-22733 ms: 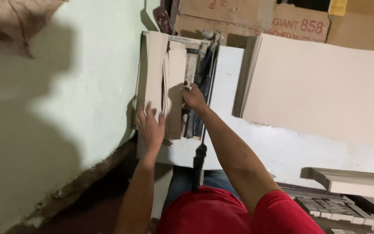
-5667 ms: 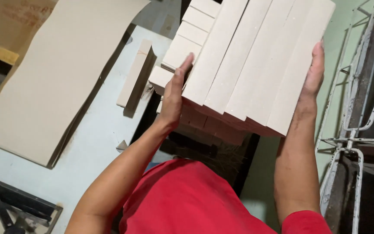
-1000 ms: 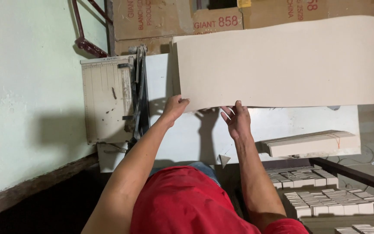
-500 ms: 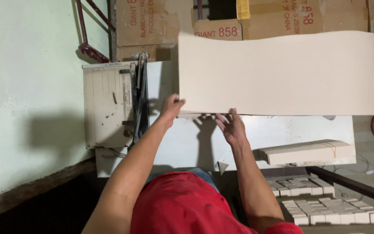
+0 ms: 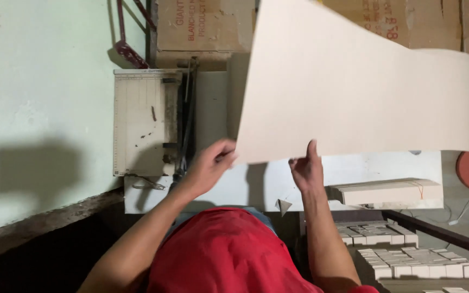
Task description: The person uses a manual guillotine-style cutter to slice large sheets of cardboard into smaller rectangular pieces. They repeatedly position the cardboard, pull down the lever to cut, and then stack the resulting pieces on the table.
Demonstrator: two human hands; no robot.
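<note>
Head view, sheet lifted. My left hand pinches the near left corner of the big cream sheet; my right hand grips the same near edge further right, thumb up over the front face. Half a second ago the sheet hung level and lower over the white table; now it is raised and tilted, its left side swung high toward the cardboard boxes at the back, its right edge drooping in a curve. I judge it to be coming across toward the paper cutter, which stands at the table's left end by the green wall. A bundle of cut strips lies on the table to my right; stacks of small cut pieces sit lower right.
</note>
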